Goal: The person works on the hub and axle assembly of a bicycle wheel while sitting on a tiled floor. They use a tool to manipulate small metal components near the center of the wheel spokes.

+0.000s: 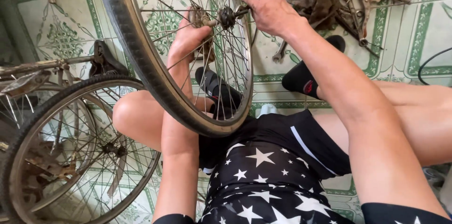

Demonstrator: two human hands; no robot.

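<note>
Steel and rubber: the bicycle wheel [155, 59] stands upright between the person's knees, its tyre resting low against the lap, its hub [227, 16] raised at finger height.
Weight: judged moderate; a bare wheel, light enough for one hand to steady but awkward because it is wide and wants to roll or tip.
Stiffness: rim and tyre look rigid; the thin spokes [207, 64] would likely flex and pinch if squeezed, so they make a poor grip.
Surface: the hub parts look greasy and rusty, so probably slippery under the fingertips; the tyre should give a surer hold.
Where to hold: best at the axle ends either side of the hub, or around the rim; that is a judgement from its shape.
Left hand [188, 35]: reaches up behind the spokes, wrist bent back, fingers curled round the near side of the hub at a brownish sprocket piece [200, 16]; they seem closed on it, though spokes hide part of the grip.
Right hand [270, 12]: comes in from the far side, forearm stretched straight, knuckles up, fingertips pinched closed on the axle end [242, 11] just beside the hub.
Below the fingers: black socks [301, 78] on patterned floor tiles [405, 40].
Beyond the right fingers: a spanner [279, 54] and a heap of rusty parts [339, 2].
Left of the left fingers: a second wheel [70, 153] on an old frame.
</note>
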